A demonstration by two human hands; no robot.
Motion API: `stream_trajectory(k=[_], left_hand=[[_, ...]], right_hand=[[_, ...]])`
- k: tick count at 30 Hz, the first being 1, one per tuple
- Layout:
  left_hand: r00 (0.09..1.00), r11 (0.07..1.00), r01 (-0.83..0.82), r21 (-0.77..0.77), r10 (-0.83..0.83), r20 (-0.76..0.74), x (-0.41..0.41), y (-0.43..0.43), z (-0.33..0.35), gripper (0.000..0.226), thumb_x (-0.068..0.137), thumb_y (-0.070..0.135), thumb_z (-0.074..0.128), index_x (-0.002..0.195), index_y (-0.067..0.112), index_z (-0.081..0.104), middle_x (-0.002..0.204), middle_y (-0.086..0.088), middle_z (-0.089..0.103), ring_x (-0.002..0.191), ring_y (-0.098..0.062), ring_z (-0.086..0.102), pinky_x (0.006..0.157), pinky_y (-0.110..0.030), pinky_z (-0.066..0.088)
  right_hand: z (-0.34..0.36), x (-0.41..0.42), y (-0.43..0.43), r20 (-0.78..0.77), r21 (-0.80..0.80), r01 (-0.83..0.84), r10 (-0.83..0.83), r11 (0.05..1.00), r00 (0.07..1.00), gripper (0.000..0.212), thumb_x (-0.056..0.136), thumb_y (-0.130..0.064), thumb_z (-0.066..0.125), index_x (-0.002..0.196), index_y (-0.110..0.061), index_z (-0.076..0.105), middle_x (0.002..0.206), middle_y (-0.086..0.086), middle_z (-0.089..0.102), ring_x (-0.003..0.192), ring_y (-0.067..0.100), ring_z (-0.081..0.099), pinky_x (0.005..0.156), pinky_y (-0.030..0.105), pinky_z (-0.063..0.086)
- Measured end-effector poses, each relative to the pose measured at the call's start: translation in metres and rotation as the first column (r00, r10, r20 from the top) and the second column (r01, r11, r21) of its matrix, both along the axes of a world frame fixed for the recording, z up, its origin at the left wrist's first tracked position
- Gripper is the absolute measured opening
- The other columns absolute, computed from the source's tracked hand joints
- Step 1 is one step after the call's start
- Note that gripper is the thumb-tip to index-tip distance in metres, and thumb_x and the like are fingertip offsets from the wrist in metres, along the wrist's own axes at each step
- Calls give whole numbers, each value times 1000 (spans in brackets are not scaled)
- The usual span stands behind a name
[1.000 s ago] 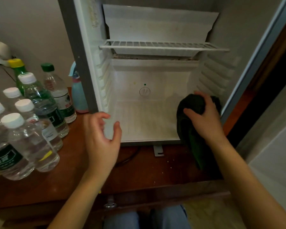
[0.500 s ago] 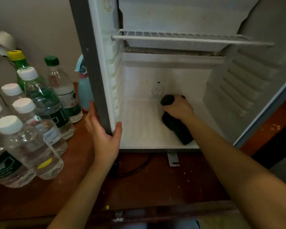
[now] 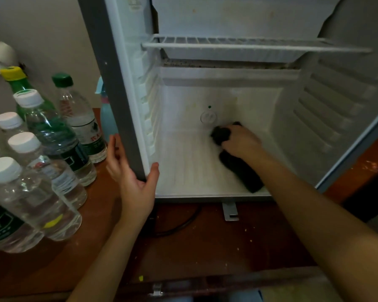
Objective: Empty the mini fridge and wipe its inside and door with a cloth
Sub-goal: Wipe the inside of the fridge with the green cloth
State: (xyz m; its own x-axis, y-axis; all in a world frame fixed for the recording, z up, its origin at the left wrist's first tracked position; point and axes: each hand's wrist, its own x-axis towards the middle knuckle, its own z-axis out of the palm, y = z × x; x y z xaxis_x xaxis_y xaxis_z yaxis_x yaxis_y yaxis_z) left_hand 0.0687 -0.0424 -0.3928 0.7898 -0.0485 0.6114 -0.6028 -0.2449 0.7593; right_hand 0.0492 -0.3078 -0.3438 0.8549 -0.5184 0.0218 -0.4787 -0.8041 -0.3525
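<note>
Two bare forearms reach forward over a reddish-brown wooden desk (image 3: pixel 205 247) speckled with small crumbs. A black cable (image 3: pixel 183 225) curls on the desk, and beside it a grey metal foot bracket (image 3: pixel 229 211) sticks out from under the mini fridge (image 3: pixel 118 83), which stands on the desk with its door (image 3: pixel 347 105) swung open to the right.

At the near left, clear plastic water bottles (image 3: pixel 31 192) with white caps stand bunched together on the desk. Behind them stand a bottle with a green cap (image 3: pixel 62 80), a green bottle with a yellow cap (image 3: pixel 15 83), and a pale blue spray bottle (image 3: pixel 107 118) partly hidden by the fridge's side.

The left hand (image 3: pixel 133 184) clasps the lower front edge of the fridge's left wall, with the thumb inside the cabinet and the fingers on the grey outer side.

Deeper in, the right hand (image 3: pixel 240 142) is closed around a dark cloth (image 3: pixel 240 171), pressing its bunched end onto the ribbed white floor at the back of the fridge. The rest of the cloth trails toward the front right of the floor. Just above the bunched end, a round fitting (image 3: pixel 208 117) sits on the back wall under a small green dot (image 3: pixel 209 107).

Higher up, a white wire shelf (image 3: pixel 249 43) spans the cabinet.
</note>
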Motion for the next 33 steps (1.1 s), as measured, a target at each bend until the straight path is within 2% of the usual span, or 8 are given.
stream_trajectory(k=[5, 7, 11, 16, 20, 24, 28, 33], left_hand=[[999, 996, 55, -74, -55, 4, 1, -2, -3, 86, 81, 33, 62, 150, 7, 18, 153, 7, 7, 144, -11, 11, 118, -49, 20], [998, 995, 55, -81, -56, -1, 1, -2, -4, 87, 81, 32, 62, 151, 9, 15, 154, 5, 8, 143, -11, 12, 117, -50, 21], [998, 999, 31, -10, -30, 56, 3, 0, -4, 86, 83, 31, 62, 151, 7, 16, 156, -5, 7, 145, -18, 9, 118, -49, 18], [999, 1000, 25, 3, -25, 36, 1, 1, -2, 85, 81, 33, 61, 150, 5, 20, 157, -7, 3, 145, -16, 3, 119, -41, 13], [999, 999, 24, -29, -23, 34, 0, -2, -2, 86, 81, 33, 60, 150, 6, 18, 156, -2, 6, 145, -19, 6, 118, -49, 16], [1000, 998, 26, -56, -25, 17, 1, -3, -3, 87, 81, 34, 60, 151, 7, 15, 154, 3, 6, 143, -11, 6, 117, -52, 19], [997, 998, 51, -22, -50, 52, 6, 0, -6, 86, 83, 34, 61, 152, 13, 14, 156, 3, 1, 146, -20, 3, 114, -57, 20], [998, 998, 52, -23, -51, 44, 6, 0, -8, 85, 83, 33, 61, 152, 13, 14, 158, -3, -1, 147, -27, -1, 115, -58, 18]], right_hand=[[1, -5, 23, -43, -200, 197, -210, 960, 977, 26, 90, -20, 47, 108, -11, 64, 108, 12, 65, 89, 27, 61, 75, 31, 52], [-3, 19, 74, 36, -149, 81, -77, 986, 996, 25, 84, -22, 52, 104, -16, 66, 102, 9, 67, 88, 26, 61, 73, 30, 52], [2, 27, 137, 12, -99, -194, 196, 976, 981, 43, 86, -27, 58, 129, -28, 53, 113, 6, 62, 105, 28, 56, 71, 30, 40], [8, -35, 41, -10, -11, -34, 34, 999, 999, 46, 85, -17, 59, 129, -24, 55, 122, 9, 60, 106, 28, 58, 84, 32, 48], [1, -66, 10, -22, -193, 224, -232, 955, 972, 35, 90, -24, 49, 124, -18, 56, 119, 12, 60, 100, 29, 58, 77, 34, 51], [-10, -25, 87, 20, -172, 5, -1, 985, 1000, 41, 83, -25, 54, 124, -26, 57, 110, 9, 64, 98, 29, 59, 70, 29, 46], [-6, -27, 124, -2, -114, -212, 213, 971, 977, 50, 85, -25, 58, 133, -35, 49, 117, 6, 61, 109, 29, 53, 72, 31, 45], [10, -92, 42, -86, -54, -1, -4, 999, 996, 44, 86, -25, 60, 129, -32, 54, 118, 7, 61, 107, 28, 59, 86, 35, 50]])
